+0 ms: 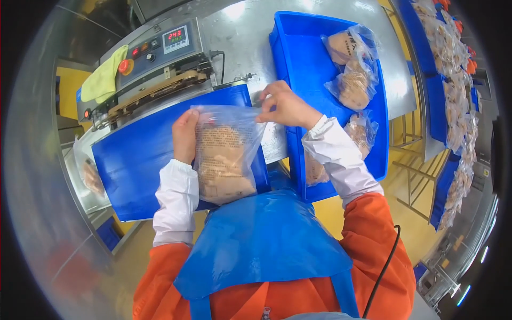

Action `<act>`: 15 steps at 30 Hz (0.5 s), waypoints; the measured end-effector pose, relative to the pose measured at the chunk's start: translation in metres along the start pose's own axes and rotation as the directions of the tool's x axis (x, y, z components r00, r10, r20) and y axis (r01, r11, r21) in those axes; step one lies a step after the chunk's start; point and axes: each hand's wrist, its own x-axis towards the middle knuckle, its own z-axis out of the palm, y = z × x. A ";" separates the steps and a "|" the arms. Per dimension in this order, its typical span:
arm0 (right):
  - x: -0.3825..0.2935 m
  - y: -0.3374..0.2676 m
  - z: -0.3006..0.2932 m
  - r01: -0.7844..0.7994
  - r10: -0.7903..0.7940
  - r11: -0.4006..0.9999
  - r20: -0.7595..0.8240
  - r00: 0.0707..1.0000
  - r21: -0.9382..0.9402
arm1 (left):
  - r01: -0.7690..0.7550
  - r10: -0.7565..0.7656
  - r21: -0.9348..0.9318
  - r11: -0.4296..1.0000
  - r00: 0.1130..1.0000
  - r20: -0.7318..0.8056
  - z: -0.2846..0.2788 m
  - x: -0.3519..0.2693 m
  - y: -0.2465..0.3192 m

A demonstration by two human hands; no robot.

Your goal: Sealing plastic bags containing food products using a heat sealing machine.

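Note:
A clear printed plastic bag (224,160) with pale brown food inside rests on a blue conveyor belt (136,168) in front of me. My left hand (185,136) pinches the bag's upper left corner between thumb and fingers. At the opposite upper corner, my right hand (288,106) grips the film with thumb and index finger. The bag's mouth edge is stretched between both hands, and its filled lower end lies close to my blue apron (260,240). Behind the belt stands a band sealing machine (160,52) with lit digital readouts.
To the right, a blue plastic crate (304,60) holds several bagged food pieces (354,90). A yellow-green cloth (106,74) drapes over the sealer beside a red knob (125,66). Another bag (92,176) lies in a pale tray past the belt's left end. More filled crates (436,92) line the far right.

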 end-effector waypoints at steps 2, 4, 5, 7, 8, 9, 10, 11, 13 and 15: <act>-0.012 0.001 0.020 0.137 -0.146 0.989 -0.332 0.932 -0.050 | -0.002 0.002 -0.026 1.000 1.000 0.012 0.010 0.003 0.000; -0.018 -0.013 0.018 -0.091 0.126 0.980 -0.194 0.973 0.179 | 0.159 -0.155 -0.046 0.986 0.985 0.083 0.012 0.009 0.027; -0.019 -0.019 0.014 -0.321 0.343 0.880 -0.003 0.939 0.352 | 0.164 -0.160 -0.044 0.985 0.983 0.084 0.008 0.017 0.025; -0.020 -0.026 0.024 -0.369 0.427 0.783 -0.003 0.904 0.501 | -0.023 0.024 0.100 0.995 1.000 -0.017 0.002 0.032 0.013; -0.018 -0.029 0.030 -0.394 0.501 0.666 0.010 0.865 0.633 | -0.078 0.091 0.137 0.987 0.992 -0.086 0.001 0.039 0.006; -0.015 -0.032 0.037 -0.363 0.512 0.643 -0.025 0.859 0.674 | -0.079 0.092 0.141 0.987 0.992 -0.088 -0.001 0.041 0.000; -0.013 -0.031 0.044 -0.360 0.509 0.640 -0.024 0.860 0.678 | -0.123 0.143 0.120 0.985 0.974 -0.174 0.000 0.041 -0.001; -0.011 -0.027 0.052 -0.266 0.489 0.742 -0.225 0.843 0.616 | -0.170 0.192 0.104 0.980 0.946 -0.262 0.001 0.040 -0.001; -0.004 -0.027 0.059 -0.187 0.396 0.880 -0.455 0.798 0.437 | -0.111 0.126 0.087 0.990 0.973 -0.194 0.008 0.023 0.013; -0.011 -0.025 0.051 -0.212 0.454 0.814 -0.363 0.813 0.541 | -0.028 0.036 0.157 0.987 0.998 -0.044 0.009 0.008 0.014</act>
